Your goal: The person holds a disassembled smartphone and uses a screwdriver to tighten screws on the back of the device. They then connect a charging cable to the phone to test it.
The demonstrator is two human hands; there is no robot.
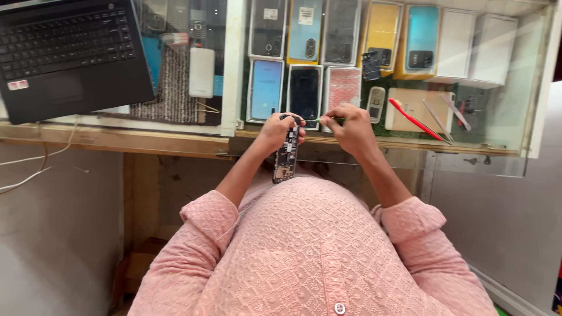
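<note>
Close against the person's pink shirt, the left hand (pixel 280 130) is clamped around the top of an opened phone (pixel 286 155) that hangs upright with its circuit board exposed, while the right hand (pixel 350 127) pinches a thin green-handled tool (pixel 325 120) whose tip meets the phone's upper end. Judging by this, a fastener or part at the top edge is being worked, which calls for a steady, fine turn; both forearms angle inward, wrists raised. Beyond the hands, the glass desk (pixel 234 70) shows boxed phones (pixel 304 29), and a laptop (pixel 64 52) sits far left.
</note>
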